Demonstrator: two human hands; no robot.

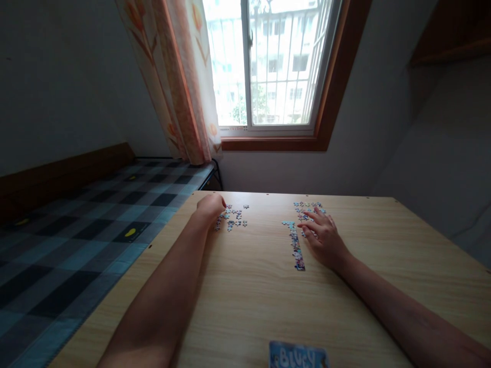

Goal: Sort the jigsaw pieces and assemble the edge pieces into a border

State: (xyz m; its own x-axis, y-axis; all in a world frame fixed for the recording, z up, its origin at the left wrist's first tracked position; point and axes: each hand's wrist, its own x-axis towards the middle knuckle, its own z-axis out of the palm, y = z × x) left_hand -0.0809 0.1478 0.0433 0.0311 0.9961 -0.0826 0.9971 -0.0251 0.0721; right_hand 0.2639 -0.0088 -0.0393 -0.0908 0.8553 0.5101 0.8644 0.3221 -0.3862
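Note:
My left hand [211, 205] is at the far left part of the table, its fingers curled in and mostly turned away. It is beside a loose group of small jigsaw pieces [231, 212]; whatever is in its fingers, if anything, is hidden. On the right, my right hand [322, 235] is open, fingers spread low over another group of jigsaw pieces [307, 205] and partly covering them. Just left of its fingertips lies a joined strip of jigsaw pieces [296, 248], running toward me, with a short bend at its far end.
The pieces lie on a pale wooden table [238, 301]. At its near edge is a blue box or card [298, 355] lettered "BLUEY", cut off by the frame. A bed with a checked cover [76, 255] adjoins on the left. Beyond are a curtain [180, 82] and a barred window [284, 66].

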